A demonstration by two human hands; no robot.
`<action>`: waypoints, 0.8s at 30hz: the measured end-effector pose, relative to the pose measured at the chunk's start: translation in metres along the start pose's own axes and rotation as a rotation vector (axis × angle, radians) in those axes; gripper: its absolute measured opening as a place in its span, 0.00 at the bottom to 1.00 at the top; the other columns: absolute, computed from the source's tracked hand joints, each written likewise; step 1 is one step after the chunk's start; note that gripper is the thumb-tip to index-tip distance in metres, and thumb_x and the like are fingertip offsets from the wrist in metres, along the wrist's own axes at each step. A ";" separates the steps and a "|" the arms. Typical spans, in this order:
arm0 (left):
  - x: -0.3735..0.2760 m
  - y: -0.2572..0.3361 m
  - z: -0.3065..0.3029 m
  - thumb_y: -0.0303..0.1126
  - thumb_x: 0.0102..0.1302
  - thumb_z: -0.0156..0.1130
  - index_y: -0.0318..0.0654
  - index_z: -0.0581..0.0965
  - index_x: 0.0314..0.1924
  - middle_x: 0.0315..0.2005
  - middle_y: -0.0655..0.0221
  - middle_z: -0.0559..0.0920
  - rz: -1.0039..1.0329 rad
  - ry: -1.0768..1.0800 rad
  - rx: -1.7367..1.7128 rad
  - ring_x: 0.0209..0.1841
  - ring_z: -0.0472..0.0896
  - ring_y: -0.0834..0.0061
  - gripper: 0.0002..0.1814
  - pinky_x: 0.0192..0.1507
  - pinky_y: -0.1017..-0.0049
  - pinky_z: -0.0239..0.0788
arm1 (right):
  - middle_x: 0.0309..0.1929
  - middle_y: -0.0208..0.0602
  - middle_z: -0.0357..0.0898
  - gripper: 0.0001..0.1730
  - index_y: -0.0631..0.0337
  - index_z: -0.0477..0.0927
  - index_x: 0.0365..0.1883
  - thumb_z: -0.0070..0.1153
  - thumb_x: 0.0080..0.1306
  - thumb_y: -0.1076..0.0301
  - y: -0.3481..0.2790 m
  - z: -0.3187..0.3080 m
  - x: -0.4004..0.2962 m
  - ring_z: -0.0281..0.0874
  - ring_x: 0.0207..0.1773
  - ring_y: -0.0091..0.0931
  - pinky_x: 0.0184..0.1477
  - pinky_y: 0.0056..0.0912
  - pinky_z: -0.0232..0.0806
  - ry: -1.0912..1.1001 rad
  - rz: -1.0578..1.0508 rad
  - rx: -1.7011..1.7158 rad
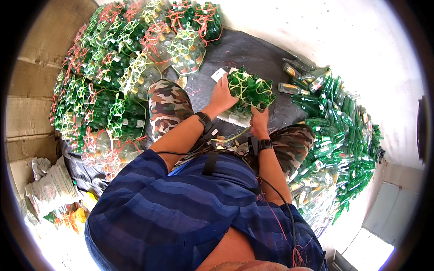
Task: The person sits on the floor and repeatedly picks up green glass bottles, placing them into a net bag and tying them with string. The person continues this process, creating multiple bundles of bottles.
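A bundle of green glass bottles [249, 84] stands in front of me, its necks laced together with yellow-green strapping. My left hand [223, 95] holds the bundle's left side, thumb along the near edge. At the near right corner my right hand [260, 122] is closed just below a bottle neck. A loose tail of yellow-green strapping [234, 138] runs from this hand toward my lap; the fingers hide how it is gripped. Beneath the bundle is a white flat base [234, 118], mostly covered.
Strapped bundles of green and clear bottles [112, 67] are stacked at left. Loose bottles [335, 135] lie piled along the right wall. A dark sheet [234, 47] covers the floor. Cardboard [34, 81] lines the left wall, near a printed sack [52, 188]. Cables run along both my arms.
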State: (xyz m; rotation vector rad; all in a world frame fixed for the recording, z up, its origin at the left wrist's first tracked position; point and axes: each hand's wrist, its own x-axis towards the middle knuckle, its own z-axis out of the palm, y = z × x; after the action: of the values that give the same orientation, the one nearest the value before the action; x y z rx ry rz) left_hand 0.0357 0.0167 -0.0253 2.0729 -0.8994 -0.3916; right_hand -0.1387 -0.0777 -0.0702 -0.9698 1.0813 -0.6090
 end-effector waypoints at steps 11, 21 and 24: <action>0.002 -0.006 0.005 0.35 0.48 0.74 0.30 0.49 0.76 0.67 0.41 0.66 0.011 -0.035 0.008 0.68 0.68 0.41 0.59 0.68 0.57 0.64 | 0.55 0.35 0.80 0.28 0.64 0.71 0.63 0.65 0.65 0.74 -0.005 0.000 -0.001 0.76 0.54 0.27 0.57 0.31 0.67 0.063 0.013 -0.044; -0.019 0.032 -0.013 0.31 0.53 0.71 0.43 0.61 0.75 0.69 0.51 0.66 0.283 0.167 0.297 0.68 0.67 0.47 0.49 0.69 0.51 0.57 | 0.50 0.34 0.82 0.23 0.63 0.77 0.57 0.66 0.63 0.74 0.005 -0.001 0.004 0.77 0.50 0.26 0.55 0.31 0.68 0.056 -0.190 -0.099; -0.027 0.061 -0.024 0.28 0.54 0.66 0.41 0.74 0.64 0.62 0.57 0.73 0.615 0.091 0.446 0.68 0.68 0.52 0.33 0.69 0.52 0.57 | 0.49 0.35 0.83 0.22 0.62 0.78 0.55 0.67 0.63 0.72 0.002 0.000 0.000 0.78 0.50 0.26 0.54 0.31 0.69 0.090 -0.205 -0.198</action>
State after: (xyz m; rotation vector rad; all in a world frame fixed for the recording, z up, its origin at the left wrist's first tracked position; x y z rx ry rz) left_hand 0.0021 0.0252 0.0366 2.0354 -1.6055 0.2518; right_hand -0.1387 -0.0769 -0.0720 -1.2455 1.1456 -0.7281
